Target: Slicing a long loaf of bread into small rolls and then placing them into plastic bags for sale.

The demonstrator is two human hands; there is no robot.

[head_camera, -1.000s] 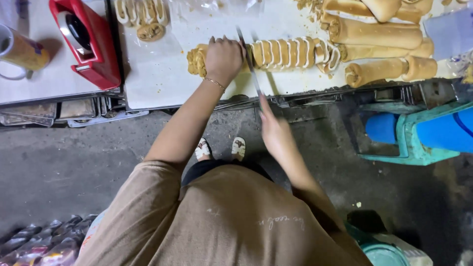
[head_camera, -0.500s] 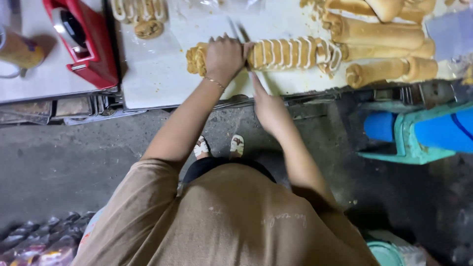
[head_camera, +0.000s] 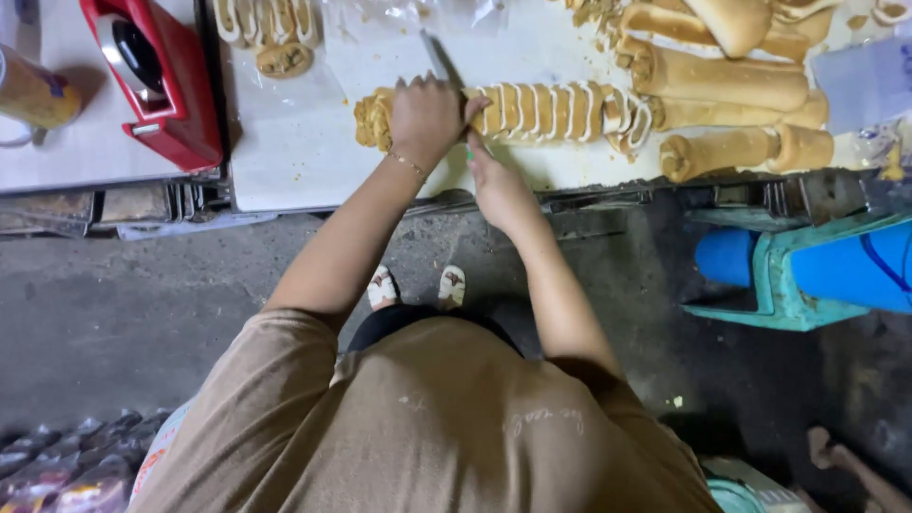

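Note:
A long rolled cake (head_camera: 556,110), cut into several slices, lies across the white work surface (head_camera: 304,142). My left hand (head_camera: 425,118) presses down on its uncut left part, fingers curled over the top. My right hand (head_camera: 496,182) grips the handle of a long knife (head_camera: 439,57) whose blade crosses the roll just right of my left hand. The knife handle is hidden inside my fist.
Whole uncut rolls (head_camera: 722,85) lie at the back right. More slices (head_camera: 266,28) sit at the top left. A red machine (head_camera: 152,76) and a yellow cup (head_camera: 33,90) stand on the left table. A teal stool (head_camera: 807,275) is at the right.
My right hand has moved forward and up to the table edge, driving the knife blade further across the roll. My left hand stays on the roll.

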